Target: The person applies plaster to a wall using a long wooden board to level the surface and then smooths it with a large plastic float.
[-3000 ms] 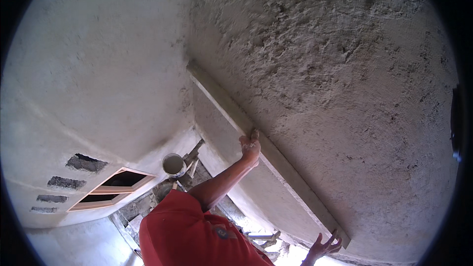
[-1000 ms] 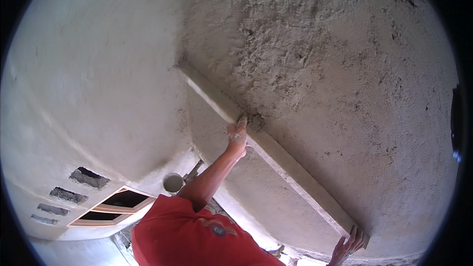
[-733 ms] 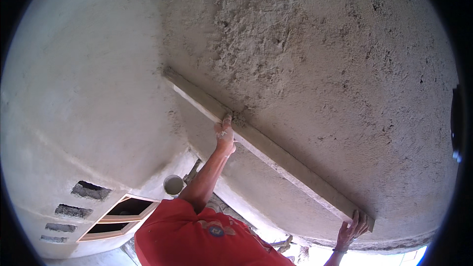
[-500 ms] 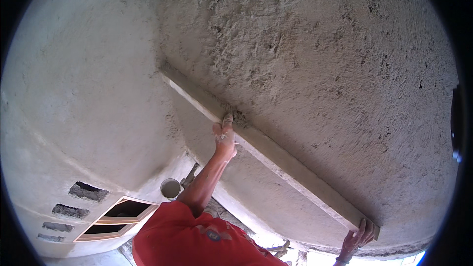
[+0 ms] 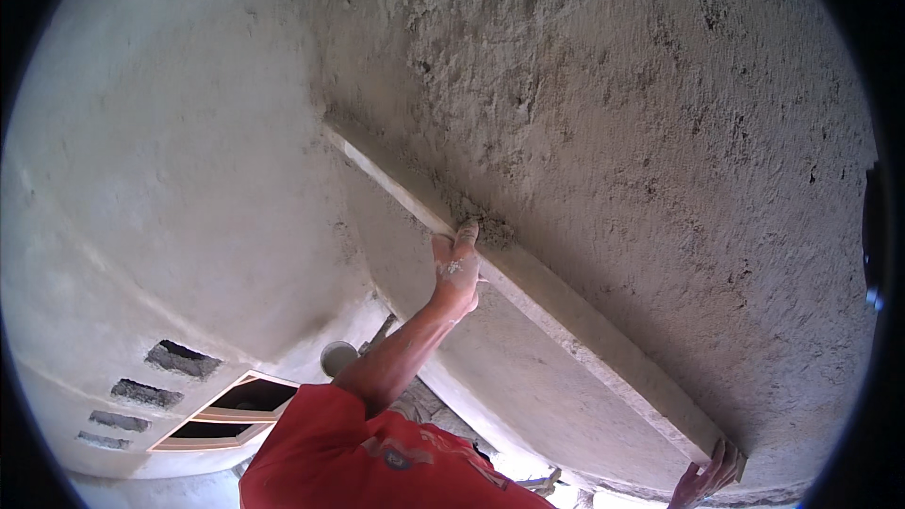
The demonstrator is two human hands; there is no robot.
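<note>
A long straight plasterer's straightedge (image 5: 584, 330), smeared with grey mortar, lies slantwise against the rough plastered wall (image 5: 603, 132). Its upper end meets the corner with the adjoining wall; the lower end reaches far right. Near its middle, my left hand (image 5: 456, 271) grips it, mortar on the skin and the thumb over the top edge. At the lower right end my right hand (image 5: 709, 478) is closed round the board, with part of that hand out of sight. A clump of wet mortar (image 5: 485, 222) sits along the upper edge just beyond my left thumb.
On the left stands a smoother plastered wall (image 5: 189, 179) with several rectangular holes (image 5: 184, 358) and a wood-framed window opening (image 5: 226, 412). A bucket (image 5: 338, 358) is down below, beside my left forearm. A dark object (image 5: 874, 236) shows at the right rim.
The straightedge and both hands have shifted a little to the right along the wall. The mortar clump near my left thumb looks larger. Both grips stay the same.
</note>
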